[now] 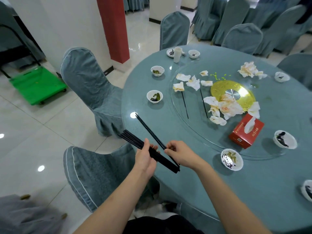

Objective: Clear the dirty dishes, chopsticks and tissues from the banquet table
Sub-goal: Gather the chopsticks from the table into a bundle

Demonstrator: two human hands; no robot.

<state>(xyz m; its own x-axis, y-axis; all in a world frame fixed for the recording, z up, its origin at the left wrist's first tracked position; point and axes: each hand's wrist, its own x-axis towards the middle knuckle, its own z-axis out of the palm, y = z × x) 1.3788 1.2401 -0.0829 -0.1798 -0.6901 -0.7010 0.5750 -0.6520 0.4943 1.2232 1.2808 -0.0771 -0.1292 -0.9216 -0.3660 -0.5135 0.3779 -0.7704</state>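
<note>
Over table edge (128, 105), left hand (145, 159) gripping chopstick bundle (135, 141), right hand (179, 153) pinching chopstick pair (148, 129)

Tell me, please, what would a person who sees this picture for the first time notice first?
Most likely the two hands in the near centre: the left hand grips a bundle of black chopsticks, and the right hand pinches a further pair beside it. Next, the crumpled stained tissues strewn on the glass turntable, with a red tissue box at its near edge. Small dirty bowls ring the round table.
</note>
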